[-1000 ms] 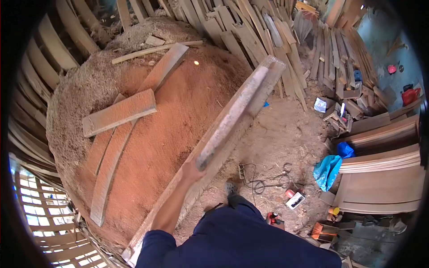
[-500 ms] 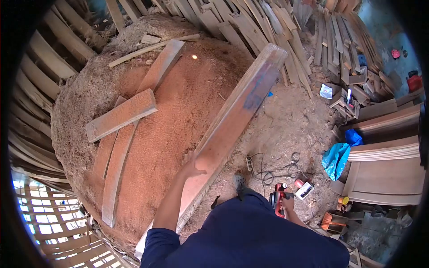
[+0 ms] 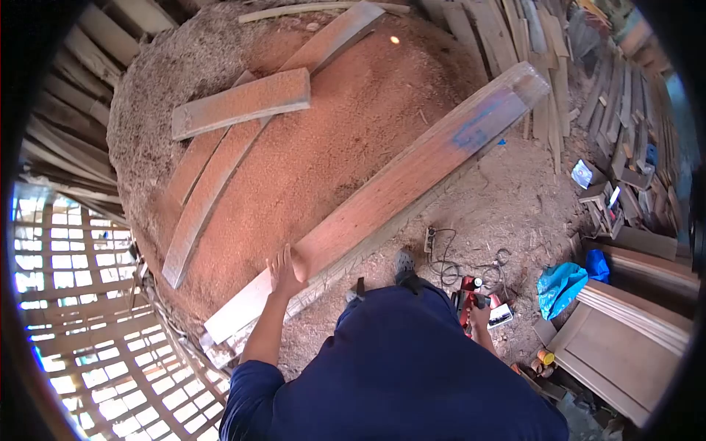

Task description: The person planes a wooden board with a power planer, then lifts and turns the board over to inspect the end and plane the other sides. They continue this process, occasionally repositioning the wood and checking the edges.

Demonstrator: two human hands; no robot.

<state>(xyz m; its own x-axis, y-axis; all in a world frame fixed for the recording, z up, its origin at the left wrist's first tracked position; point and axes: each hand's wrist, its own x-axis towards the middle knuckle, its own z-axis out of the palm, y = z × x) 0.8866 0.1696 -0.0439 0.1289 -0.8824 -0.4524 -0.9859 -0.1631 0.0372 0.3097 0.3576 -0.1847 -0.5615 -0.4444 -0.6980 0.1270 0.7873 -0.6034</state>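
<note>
A long thick plank (image 3: 397, 187) slants across the middle, with a blue mark near its far end and a paler stretch at its near end. My left hand (image 3: 287, 270) rests on the plank towards that pale end, fingers spread and thumb out. Low on my right side, my right hand (image 3: 480, 314) is wrapped round the dark handle of a red electric planer (image 3: 465, 300). The planer is held beside my leg, apart from the plank. Its underside is hidden.
Several dusty boards (image 3: 243, 103) lie on a reddish sawdust heap (image 3: 323, 158). A cable (image 3: 445, 270) coils on the ground by my foot. Blue bags (image 3: 560, 287) and wooden panels (image 3: 614, 353) stand at right. Stacked planks line the back; a slatted lattice (image 3: 103, 323) is at left.
My view has shifted, and the plank's broad face now shows more fully. My left hand has gone from gripping the plank's edge to lying on its face, fingers spread. The planer stays in my right hand.
</note>
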